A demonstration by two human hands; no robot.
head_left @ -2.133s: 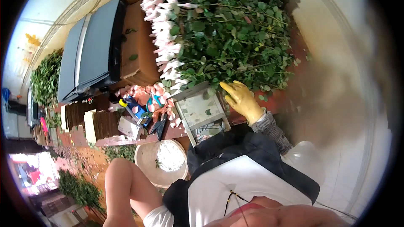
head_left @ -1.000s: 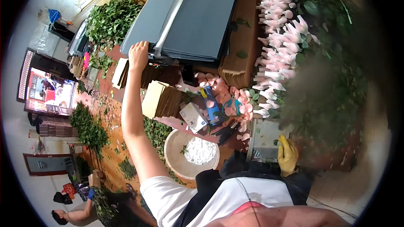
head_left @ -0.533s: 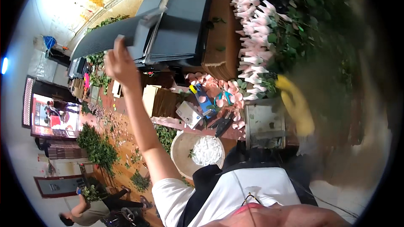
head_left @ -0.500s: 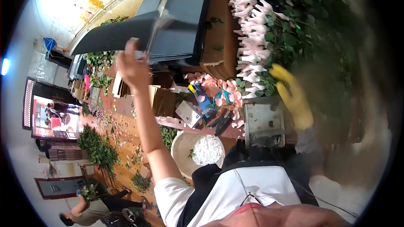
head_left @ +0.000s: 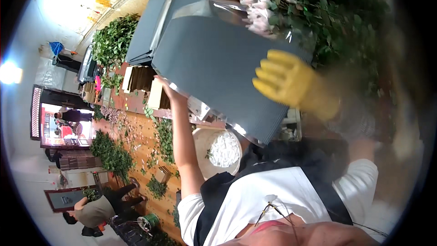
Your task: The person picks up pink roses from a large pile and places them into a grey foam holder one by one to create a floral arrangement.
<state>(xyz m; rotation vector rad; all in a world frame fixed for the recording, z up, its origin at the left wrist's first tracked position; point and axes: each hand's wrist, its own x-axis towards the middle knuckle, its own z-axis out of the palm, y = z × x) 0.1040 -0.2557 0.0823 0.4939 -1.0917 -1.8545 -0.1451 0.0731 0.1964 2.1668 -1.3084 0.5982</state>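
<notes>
A large dark grey corrugated sheet [head_left: 214, 59] with clear plastic along its edges is held over the table in front of me. My left hand [head_left: 167, 89] is closed on its left edge, with the fingers partly hidden beneath it. My right hand [head_left: 284, 78], in a yellow glove, lies over the sheet's right part with its fingers stretched out. Whether the glove touches the sheet I cannot tell. Behind the sheet, to the left, lies a stack of similar grey sheets [head_left: 146, 41]. Flower heads in pale pink sleeves [head_left: 261, 13] lie in a row beyond the sheet.
Leafy green stems [head_left: 327, 23] fill the back right of the table. A pale bucket [head_left: 200, 155] with white pieces [head_left: 224, 149] stands below the table's edge. Fallen leaves and petals litter the wooden floor [head_left: 136, 130]. At the lower left another person [head_left: 98, 209] is beside greenery.
My left hand has drawn the grey sheet off the stack, toward me and to the right, covering the petals and tools. My gloved right hand has moved left over it.
</notes>
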